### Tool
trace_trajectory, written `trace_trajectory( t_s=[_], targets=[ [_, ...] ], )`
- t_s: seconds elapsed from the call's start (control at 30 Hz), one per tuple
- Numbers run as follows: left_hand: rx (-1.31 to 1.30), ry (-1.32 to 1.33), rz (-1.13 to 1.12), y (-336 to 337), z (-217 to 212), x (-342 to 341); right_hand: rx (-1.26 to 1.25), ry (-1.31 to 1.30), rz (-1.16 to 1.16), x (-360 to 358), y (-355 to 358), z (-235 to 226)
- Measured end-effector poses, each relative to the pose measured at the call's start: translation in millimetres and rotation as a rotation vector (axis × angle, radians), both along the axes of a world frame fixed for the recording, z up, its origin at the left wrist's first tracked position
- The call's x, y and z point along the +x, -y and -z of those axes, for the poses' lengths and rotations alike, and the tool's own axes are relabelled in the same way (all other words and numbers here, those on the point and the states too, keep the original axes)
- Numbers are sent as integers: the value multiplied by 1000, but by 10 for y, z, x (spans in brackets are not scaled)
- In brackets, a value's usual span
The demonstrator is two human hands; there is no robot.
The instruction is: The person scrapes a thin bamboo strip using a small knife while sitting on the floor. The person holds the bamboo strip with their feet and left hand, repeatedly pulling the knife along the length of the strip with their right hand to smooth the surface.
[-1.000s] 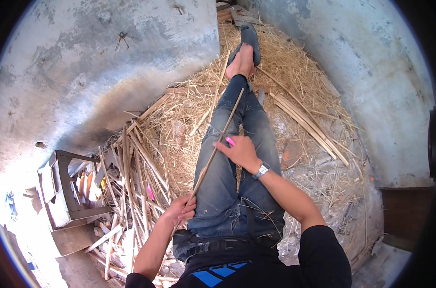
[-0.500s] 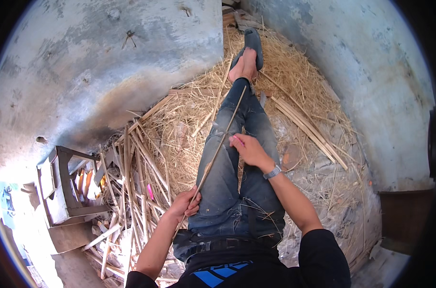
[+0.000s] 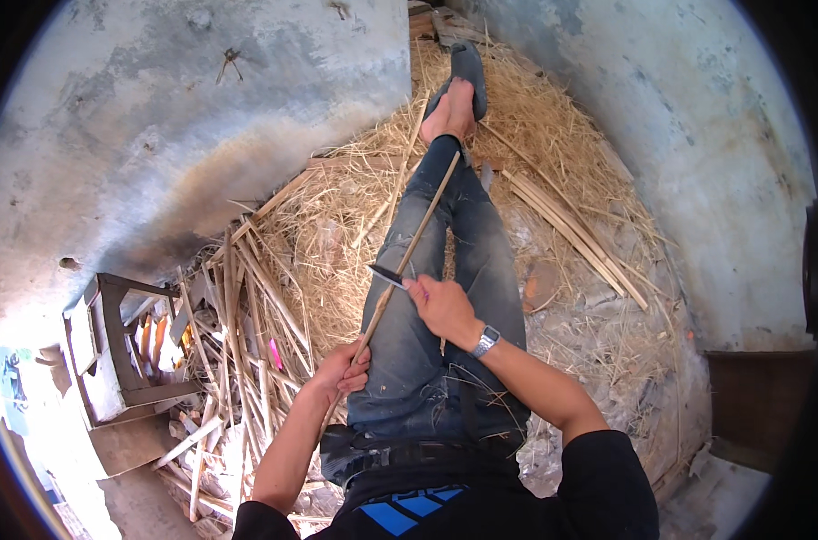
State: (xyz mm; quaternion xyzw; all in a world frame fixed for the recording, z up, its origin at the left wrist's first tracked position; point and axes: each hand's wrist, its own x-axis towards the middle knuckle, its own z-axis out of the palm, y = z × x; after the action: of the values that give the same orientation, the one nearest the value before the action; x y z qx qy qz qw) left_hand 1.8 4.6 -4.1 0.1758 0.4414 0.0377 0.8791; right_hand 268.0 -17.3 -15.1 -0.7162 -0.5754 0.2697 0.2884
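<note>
Seated: person on straw, legs stretched out.
Stick: long thin stick lies along the left thigh, near end hidden in left hand, fingers curled around it.
Blade: dark knife crosses the stick; handle hidden in right hand, fingers clenched.
Surroundings: cut canes, partly buried.

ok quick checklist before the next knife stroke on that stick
1. Left hand grips the long thin bamboo stick at its near end: ok.
2. Right hand holds the dark-bladed knife: ok.
3. Blade lies against the stick: ok.
4. Left hand sits behind the blade: ok.
5. Stick runs along the blue-jeaned legs; blade close above the thigh: not ok.
6. Blade sharpness: cannot tell.
</note>
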Motion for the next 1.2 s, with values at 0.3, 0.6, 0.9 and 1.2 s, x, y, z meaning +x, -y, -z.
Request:
trace_trajectory(
  t_s=[0.3, 0.6, 0.9, 1.2],
  targets=[
    [-132, 159, -17, -74, 14, -25, 161, -5, 153, 338, -337, 60],
    [-241, 182, -74, -32, 127, -23, 71, 7, 37, 115, -110, 136],
    [-8, 22, -6, -20, -57, 69, -21, -203, -72, 144, 95, -41],
    [563, -377, 32, 273, -100, 256, 137, 10, 190, 490, -394, 75]
  ],
)
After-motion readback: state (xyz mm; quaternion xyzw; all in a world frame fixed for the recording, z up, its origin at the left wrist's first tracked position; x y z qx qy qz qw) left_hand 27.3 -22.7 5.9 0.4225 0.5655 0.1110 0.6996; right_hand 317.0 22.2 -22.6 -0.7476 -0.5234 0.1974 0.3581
